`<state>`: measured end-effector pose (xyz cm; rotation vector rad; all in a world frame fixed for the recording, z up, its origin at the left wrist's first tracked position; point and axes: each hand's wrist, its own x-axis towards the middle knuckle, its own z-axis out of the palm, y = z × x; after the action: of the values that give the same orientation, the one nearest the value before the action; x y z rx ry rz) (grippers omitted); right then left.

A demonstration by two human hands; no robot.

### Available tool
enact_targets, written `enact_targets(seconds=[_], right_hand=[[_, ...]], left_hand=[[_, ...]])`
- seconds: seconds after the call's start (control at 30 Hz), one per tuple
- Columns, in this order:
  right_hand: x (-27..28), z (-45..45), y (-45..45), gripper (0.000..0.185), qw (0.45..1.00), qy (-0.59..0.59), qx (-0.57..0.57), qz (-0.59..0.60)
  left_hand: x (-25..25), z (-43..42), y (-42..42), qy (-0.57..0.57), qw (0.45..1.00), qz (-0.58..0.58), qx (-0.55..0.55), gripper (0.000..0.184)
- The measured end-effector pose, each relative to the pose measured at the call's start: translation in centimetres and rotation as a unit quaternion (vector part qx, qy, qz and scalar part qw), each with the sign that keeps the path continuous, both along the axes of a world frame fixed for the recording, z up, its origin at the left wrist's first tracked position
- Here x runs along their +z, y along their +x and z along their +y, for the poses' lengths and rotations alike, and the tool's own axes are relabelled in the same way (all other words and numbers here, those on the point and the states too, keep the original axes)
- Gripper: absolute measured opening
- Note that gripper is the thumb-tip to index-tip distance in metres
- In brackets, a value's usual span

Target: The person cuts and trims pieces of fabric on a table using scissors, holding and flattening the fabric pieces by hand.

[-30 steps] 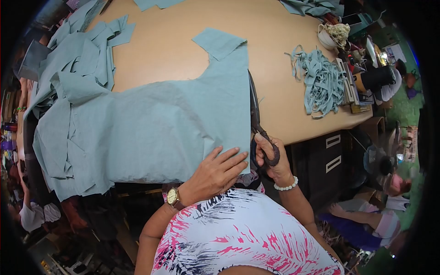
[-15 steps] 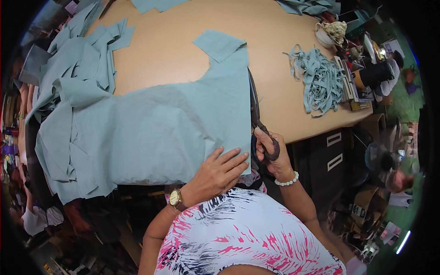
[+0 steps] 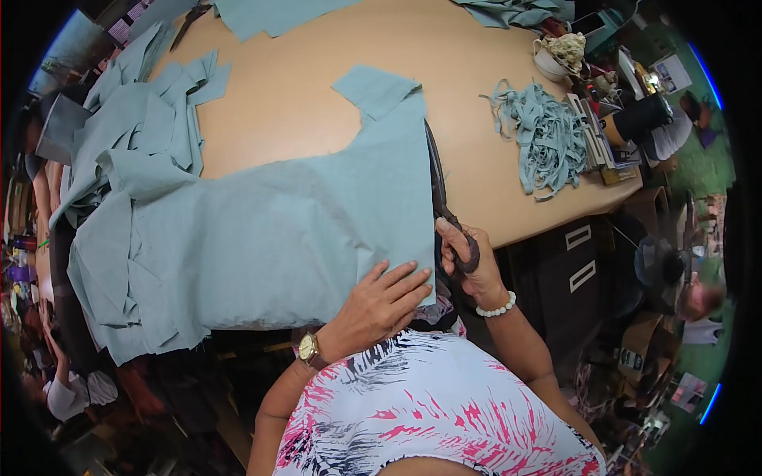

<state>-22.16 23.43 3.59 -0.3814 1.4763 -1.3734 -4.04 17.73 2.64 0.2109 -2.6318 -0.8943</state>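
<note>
A large pale green cloth [image 3: 278, 230] lies over the table's front edge, its straight right side next to my right hand. My left hand [image 3: 385, 301] rests flat on the cloth's lower right corner, fingers spread. Dark-handled scissors [image 3: 441, 198] are gripped in my right hand [image 3: 474, 266]; their blades point away from me along the cloth's right edge, partly under it. How far the blades are apart is hidden. The cloth's far right corner [image 3: 377, 89] is folded over.
More green cloth pieces [image 3: 143, 119] are heaped at the left. A tangle of green strips [image 3: 548, 139] lies on the wooden table [image 3: 484, 182] at the right, near books, a white bowl [image 3: 556, 61] and a dark spool [image 3: 641, 117]. A person [image 3: 67, 397] is at the lower left.
The view has shifted slightly, so the table and cloth appear a little lower. Both hands keep their places on the cloth and scissors.
</note>
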Motion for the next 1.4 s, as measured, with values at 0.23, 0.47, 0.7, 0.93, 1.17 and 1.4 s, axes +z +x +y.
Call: enact_targets(seconds=[0.23, 0.47, 0.7, 0.93, 1.17, 1.4], right_hand=[[0.4, -0.3, 0.0, 0.034, 1.0, -0.013, -0.012, 0.024], [0.4, -0.6, 0.0, 0.034, 0.999, -0.021, -0.02, 0.017], [0.5, -0.5, 0.0, 0.033, 1.0, -0.017, -0.023, 0.001], [0.2, -0.4, -0.4, 0.032, 1.0, -0.002, -0.001, 0.014], [0.4, -1.1, -0.5, 0.033, 1.0, -0.012, -0.012, 0.012], [0.2, -1.3, -0.8, 0.032, 1.0, -0.004, 0.004, 0.013]], left_hand=[[0.1, 0.1, 0.2, 0.002, 1.0, 0.002, -0.013, 0.044], [0.2, 0.2, 0.5, 0.002, 1.0, 0.01, -0.01, 0.043], [-0.2, 0.3, 0.7, 0.004, 1.0, 0.009, -0.006, 0.044], [-0.2, 0.2, 0.6, -0.003, 1.0, 0.017, -0.014, 0.036], [-0.5, 0.2, 0.8, 0.002, 1.0, 0.015, -0.019, 0.037], [-0.7, 0.0, 0.9, 0.009, 1.0, 0.009, -0.025, 0.039]])
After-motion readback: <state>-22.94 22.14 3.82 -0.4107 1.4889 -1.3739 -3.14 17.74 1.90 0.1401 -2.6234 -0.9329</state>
